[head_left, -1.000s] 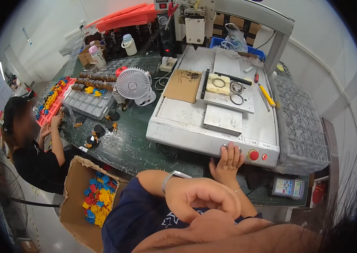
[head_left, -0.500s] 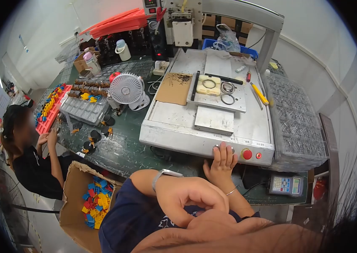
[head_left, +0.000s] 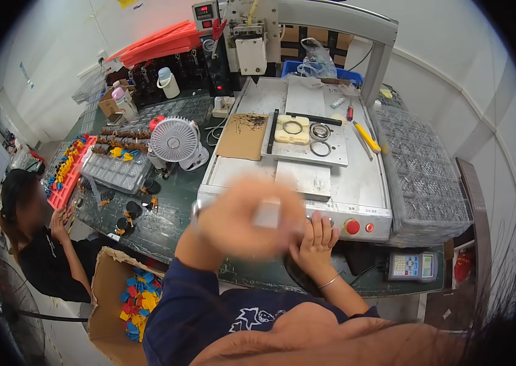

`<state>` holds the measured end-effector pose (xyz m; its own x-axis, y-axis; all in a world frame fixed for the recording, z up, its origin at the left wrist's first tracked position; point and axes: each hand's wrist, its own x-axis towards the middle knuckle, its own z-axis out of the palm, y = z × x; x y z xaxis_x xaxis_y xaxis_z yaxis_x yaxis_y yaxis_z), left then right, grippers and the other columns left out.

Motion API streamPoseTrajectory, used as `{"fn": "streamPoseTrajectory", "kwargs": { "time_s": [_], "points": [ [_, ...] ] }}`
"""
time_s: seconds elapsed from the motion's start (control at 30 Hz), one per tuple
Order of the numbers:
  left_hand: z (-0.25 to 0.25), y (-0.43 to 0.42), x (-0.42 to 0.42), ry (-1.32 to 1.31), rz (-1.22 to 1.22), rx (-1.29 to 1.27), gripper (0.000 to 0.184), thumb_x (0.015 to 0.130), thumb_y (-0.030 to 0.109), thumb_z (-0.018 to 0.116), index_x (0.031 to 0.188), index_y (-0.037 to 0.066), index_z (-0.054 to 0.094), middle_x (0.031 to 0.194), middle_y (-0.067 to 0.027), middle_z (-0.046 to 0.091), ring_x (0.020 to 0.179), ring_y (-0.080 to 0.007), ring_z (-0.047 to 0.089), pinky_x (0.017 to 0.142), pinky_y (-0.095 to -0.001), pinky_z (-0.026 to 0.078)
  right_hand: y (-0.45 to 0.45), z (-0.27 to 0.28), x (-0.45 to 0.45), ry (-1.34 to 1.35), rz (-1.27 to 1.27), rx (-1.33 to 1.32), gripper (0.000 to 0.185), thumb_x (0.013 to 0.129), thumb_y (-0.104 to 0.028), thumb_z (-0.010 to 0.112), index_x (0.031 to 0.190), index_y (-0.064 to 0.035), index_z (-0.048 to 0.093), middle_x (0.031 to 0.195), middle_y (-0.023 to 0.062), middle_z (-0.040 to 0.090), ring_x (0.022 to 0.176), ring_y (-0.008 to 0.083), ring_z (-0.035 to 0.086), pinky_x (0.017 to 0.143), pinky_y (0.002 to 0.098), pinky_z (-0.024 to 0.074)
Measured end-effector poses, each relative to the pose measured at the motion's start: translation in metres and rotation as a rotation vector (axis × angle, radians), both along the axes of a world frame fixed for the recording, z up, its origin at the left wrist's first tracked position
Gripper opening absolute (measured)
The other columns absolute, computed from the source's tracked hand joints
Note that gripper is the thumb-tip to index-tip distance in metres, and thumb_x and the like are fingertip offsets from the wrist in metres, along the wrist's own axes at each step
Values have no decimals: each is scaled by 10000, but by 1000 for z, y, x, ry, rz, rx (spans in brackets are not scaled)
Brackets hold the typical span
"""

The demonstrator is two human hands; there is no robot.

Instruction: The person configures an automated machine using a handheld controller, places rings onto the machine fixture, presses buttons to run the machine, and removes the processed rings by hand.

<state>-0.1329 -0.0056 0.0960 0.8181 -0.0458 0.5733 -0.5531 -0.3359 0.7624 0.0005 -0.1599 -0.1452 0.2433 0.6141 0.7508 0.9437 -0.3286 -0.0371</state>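
Note:
My left hand [head_left: 255, 216], smeared by motion, hovers over the front edge of the machine bed [head_left: 360, 183]; its fingers look curled, but whether they hold anything is unclear. Against the machine's front panel rests my right hand [head_left: 317, 242], fingers stretched out, fingertips by a round metal button. A red push button [head_left: 352, 226] sits just right of it. Further back, a metal plate [head_left: 337, 157] carries a pale yellow block [head_left: 288, 136] with a ring on it. More metal rings [head_left: 320, 132] lie beside the block.
A brown cardboard piece [head_left: 239, 143] and a yellow-handled tool [head_left: 370, 139] flank the plate. Stacked clear trays [head_left: 419, 165] stand right. At left are a white fan [head_left: 174, 140], a box of coloured pieces [head_left: 102, 305] and a seated co-worker [head_left: 44, 244].
My left hand has risen from near my chest and moved forward to the machine's front edge. My right hand stays on the panel. The view has shifted slightly.

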Motion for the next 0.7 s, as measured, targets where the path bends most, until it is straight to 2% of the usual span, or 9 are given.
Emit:
{"fn": "streamPoseTrajectory", "kwargs": {
  "time_s": [0.07,0.1,0.17,0.27,0.33,0.43,0.57,0.63,0.7],
  "points": [
    [-3,47,62,-186,836,39,114,833,98,618,872,-9,623,816,-76,627,713,-194,577,665,-285,462,1,1,-2,6,-7,-5,678,697,-236,698,1300,-69,436,1422,183,400,1341,356,306,1095,513,129],
    [-20,95,86,-249,1147,363,236,831,143,641,999,-19,602,951,-140,630,792,-254,603,707,-336,485,0,2,-2,4,-12,-11,676,696,-232,697,1298,-70,437,1420,183,403,1338,357,311,1094,513,132],
    [-52,146,106,128,1512,877,496,803,297,688,1150,-23,537,1101,-220,582,930,-344,605,810,-405,495,-1,3,-2,3,-3,-6,677,694,-231,697,1297,-70,436,1420,183,403,1337,358,311,1092,514,134],
    [-125,174,117,655,1386,791,936,660,556,729,1303,-34,390,1226,-287,488,1067,-429,560,924,-451,463,-3,4,-1,-6,8,-16,701,689,-238,708,1302,-58,418,1417,190,396,1330,366,307,1091,514,129],
    [-121,172,117,829,1230,611,1118,594,620,726,1386,-40,295,1323,-290,419,1174,-465,490,993,-481,419,-3,8,-1,12,21,-39,722,688,-241,719,1305,-45,400,1420,199,380,1328,373,297,1093,512,120],
    [-110,174,114,787,1280,535,1032,559,541,762,1321,-1,326,1259,-243,433,1140,-452,502,952,-508,434,-2,5,-3,50,11,-20,678,702,-248,702,1298,-63,438,1427,192,388,1344,365,296,1096,515,118],
    [-117,195,120,583,1376,502,1053,568,523,769,1351,-4,302,1319,-223,359,1183,-433,458,940,-494,441,-4,10,-3,45,15,-20,673,698,-244,705,1292,-59,447,1429,189,387,1338,369,305,1104,504,104],
    [-121,204,123,450,1313,430,1058,577,525,772,1357,-10,298,1329,-223,350,1183,-437,456,947,-492,436,-11,22,-5,107,55,-87,615,714,-202,699,1268,-54,474,1415,215,388,1328,397,310,1101,504,152],
    [-119,204,123,327,1203,320,1062,619,523,778,1360,-57,285,1357,-251,312,1200,-429,432,980,-456,417,-29,35,-5,332,236,69,559,738,-155,683,1250,-38,492,1404,249,374,1317,433,309,1084,517,215]
  ]
}}
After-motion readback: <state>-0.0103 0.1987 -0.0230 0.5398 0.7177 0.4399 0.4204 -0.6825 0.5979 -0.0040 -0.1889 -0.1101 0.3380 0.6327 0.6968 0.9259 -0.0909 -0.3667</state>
